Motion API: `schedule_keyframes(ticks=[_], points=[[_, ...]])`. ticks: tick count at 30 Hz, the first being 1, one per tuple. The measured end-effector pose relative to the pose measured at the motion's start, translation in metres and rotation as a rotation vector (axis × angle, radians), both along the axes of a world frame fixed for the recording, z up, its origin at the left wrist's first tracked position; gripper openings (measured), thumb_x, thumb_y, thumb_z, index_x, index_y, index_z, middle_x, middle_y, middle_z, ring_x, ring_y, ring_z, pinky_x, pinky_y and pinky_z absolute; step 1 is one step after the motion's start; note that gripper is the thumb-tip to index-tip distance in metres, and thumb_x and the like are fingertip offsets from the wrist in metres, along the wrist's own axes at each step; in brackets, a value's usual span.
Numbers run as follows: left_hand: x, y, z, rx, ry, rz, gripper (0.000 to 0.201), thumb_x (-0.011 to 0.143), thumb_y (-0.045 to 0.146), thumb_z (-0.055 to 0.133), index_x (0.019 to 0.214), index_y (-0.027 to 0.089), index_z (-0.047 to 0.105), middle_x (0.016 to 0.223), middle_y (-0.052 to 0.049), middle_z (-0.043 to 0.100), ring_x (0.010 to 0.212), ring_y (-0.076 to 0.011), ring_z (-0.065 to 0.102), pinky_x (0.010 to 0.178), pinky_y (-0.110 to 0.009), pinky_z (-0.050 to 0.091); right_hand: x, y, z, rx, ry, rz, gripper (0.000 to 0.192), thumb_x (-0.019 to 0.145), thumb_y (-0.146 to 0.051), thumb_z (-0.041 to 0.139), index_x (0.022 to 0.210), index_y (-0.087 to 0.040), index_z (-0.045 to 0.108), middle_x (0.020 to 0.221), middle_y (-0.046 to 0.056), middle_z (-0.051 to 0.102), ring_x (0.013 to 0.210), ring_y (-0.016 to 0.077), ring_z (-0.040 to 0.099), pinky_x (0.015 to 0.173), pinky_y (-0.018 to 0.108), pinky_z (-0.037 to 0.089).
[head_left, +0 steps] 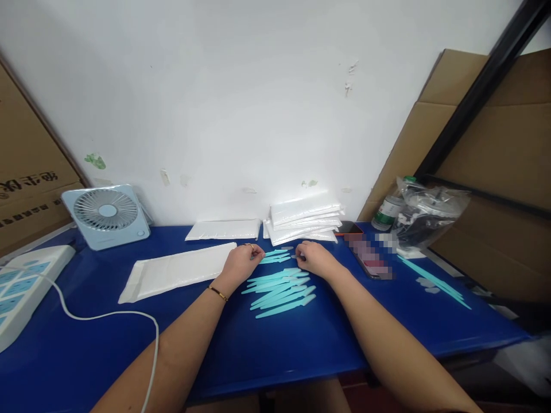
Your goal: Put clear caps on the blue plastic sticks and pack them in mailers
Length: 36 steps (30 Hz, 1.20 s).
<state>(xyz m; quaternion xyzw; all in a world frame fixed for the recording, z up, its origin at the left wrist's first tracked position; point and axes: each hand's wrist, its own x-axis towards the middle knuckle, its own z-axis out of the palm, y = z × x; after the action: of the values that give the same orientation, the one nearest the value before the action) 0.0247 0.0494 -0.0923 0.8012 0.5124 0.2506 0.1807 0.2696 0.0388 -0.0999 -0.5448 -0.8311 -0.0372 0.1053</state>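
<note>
Slim turquoise eyebrow razors [279, 298] lie fanned in an overlapping row on the blue table. Just beyond them, a few more razors [276, 253] sit between my two hands. My left hand [244, 263] has thumb and fingers pinched at the handle ends of this farther group. Closed fingertips of my right hand [317, 259] are at the blade ends, where a small translucent blade cap [294, 256] sticks out from them. Another translucent piece [287, 248] lies just behind. The exact grip of the right fingertips is partly hidden.
White padded packets [305, 212] are stacked by the wall, with one flat packet [181, 269] at left. A blue fan [107, 215], power strip [26, 292] and white cable [103, 314] occupy the left. Phones [368, 255], a bottle [387, 212] and turquoise strips [434, 281] are right.
</note>
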Motion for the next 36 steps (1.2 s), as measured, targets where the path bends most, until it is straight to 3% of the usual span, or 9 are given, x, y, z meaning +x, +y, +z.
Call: schedule_keyframes(ticks=[17, 21, 28, 32, 36], points=[[0.0, -0.002, 0.003, -0.005, -0.014, 0.009, 0.025, 0.082, 0.039, 0.047, 0.082, 0.023, 0.067, 0.083, -0.001, 0.069, 0.079, -0.018, 0.061, 0.067, -0.026, 0.044, -0.007, 0.006, 0.0, -0.015, -0.065, -0.161, 0.01, 0.081, -0.017, 0.05, 0.083, -0.014, 0.06, 0.086, 0.011, 0.063, 0.077, 0.0199, 0.06, 0.067, 0.026, 0.038], [0.001, -0.003, 0.003, 0.012, -0.004, 0.004, 0.024, 0.082, 0.038, 0.048, 0.081, 0.023, 0.066, 0.082, -0.001, 0.068, 0.077, -0.0174, 0.06, 0.066, -0.026, 0.043, -0.002, 0.007, -0.001, -0.036, 0.074, -0.114, 0.008, 0.08, -0.015, 0.052, 0.079, -0.016, 0.06, 0.085, 0.008, 0.063, 0.077, 0.018, 0.059, 0.067, 0.025, 0.038], [0.0, -0.003, 0.003, 0.028, 0.015, -0.008, 0.023, 0.083, 0.037, 0.047, 0.081, 0.024, 0.066, 0.081, 0.0, 0.067, 0.075, -0.0167, 0.059, 0.064, -0.025, 0.042, 0.01, -0.003, 0.009, -0.095, 0.557, 0.069, 0.02, 0.089, -0.03, 0.044, 0.09, -0.019, 0.061, 0.072, 0.0, 0.06, 0.065, 0.014, 0.054, 0.062, 0.024, 0.04], [0.0, -0.003, 0.002, 0.03, 0.009, -0.021, 0.022, 0.083, 0.036, 0.048, 0.081, 0.024, 0.066, 0.081, 0.0, 0.067, 0.075, -0.0165, 0.059, 0.065, -0.025, 0.042, 0.006, -0.006, 0.013, -0.097, 0.611, 0.14, 0.019, 0.087, -0.027, 0.049, 0.091, -0.019, 0.065, 0.085, 0.003, 0.063, 0.077, 0.0154, 0.057, 0.07, 0.026, 0.043], [0.0, -0.002, 0.001, 0.031, -0.011, -0.028, 0.022, 0.083, 0.037, 0.047, 0.081, 0.024, 0.066, 0.081, 0.0, 0.067, 0.076, -0.0163, 0.059, 0.066, -0.025, 0.041, 0.002, -0.005, 0.014, -0.11, 0.616, 0.165, 0.019, 0.087, -0.026, 0.049, 0.09, -0.019, 0.066, 0.086, 0.004, 0.063, 0.079, 0.0159, 0.057, 0.073, 0.027, 0.043]])
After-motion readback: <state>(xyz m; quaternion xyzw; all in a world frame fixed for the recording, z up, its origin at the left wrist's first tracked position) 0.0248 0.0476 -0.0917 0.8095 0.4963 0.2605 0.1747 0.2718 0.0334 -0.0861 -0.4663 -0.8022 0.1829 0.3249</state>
